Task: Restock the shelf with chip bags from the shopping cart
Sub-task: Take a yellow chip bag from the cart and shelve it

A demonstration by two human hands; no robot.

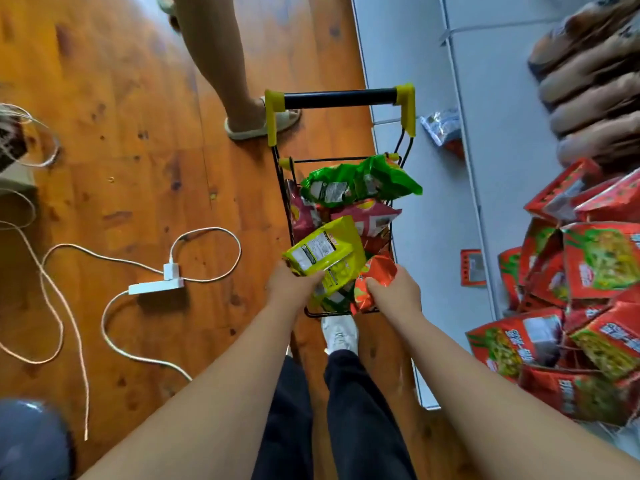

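Down in the small black wire shopping cart (290, 216), both of my hands are on chip bags. My left hand (292, 284) grips the near edge of a yellow chip bag (327, 252), fingers curled under it and thumb on top, and the bag tilts up out of the pile. My right hand (394, 289) closes round the crinkled top of an orange chip bag (375, 275) just beside the yellow one, at the near end of the cart. Farther along the basket lie a green chip bag (360, 183) on top and pink-red bags (367, 216) beneath it. The cart's handle (341, 97), black with yellow corners, is at the far end. To my right stands the grey shelf (491, 161), its lower level heaped with red chip bags (599, 261) lying at all angles, with brown packets (595, 81) stacked farther back. On the wooden floor (121, 81) to my left sits a white power strip (156, 287) with a charger plugged in and loose white cables. Another person's sandalled foot (258, 124) stands just beyond the cart handle.
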